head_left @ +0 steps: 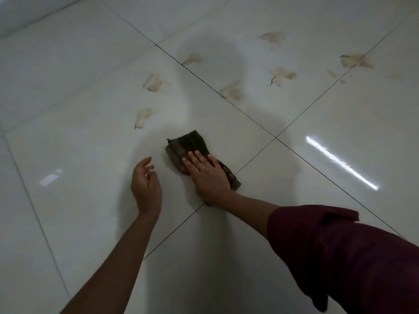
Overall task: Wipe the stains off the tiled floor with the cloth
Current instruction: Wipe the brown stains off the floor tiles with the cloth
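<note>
On the white tiled floor (74, 71), just left of where two dark grout lines (275, 138) cross, lies one dark brown folded cloth (188, 145). Right hand (209, 175) lies flat on the cloth's near half, palm down, fingers (197, 156) extended and pressed on the fabric, not curled around it; far half of the cloth sticks out beyond the fingertips. A corner of cloth also shows at the right of the wrist. Left hand (146, 184) sits just left of the cloth, apart from it, fingers loosely curved and spread, holding nothing; cannot tell if it touches the floor. One dark maroon sleeve (344, 252) covers the right arm, pushed up past the forearm; left forearm is bare.

Stains, tan-brown smears, eight clear ones counted, all beyond the cloth and well apart from it: two to the far left of the cloth (142, 117) (154, 82), one straight beyond it by a grout line (192, 58), one beyond and to the right on the same line (232, 90), one further right (282, 74), one farthest back (273, 37), one at far right across a grout line (356, 61), plus small faint specks beside that (333, 73). No stain under or touching the cloth that I can see. Two bright light reflections on the tiles, one long streak right of the cloth (340, 163), one small patch left of it (51, 177).
</note>
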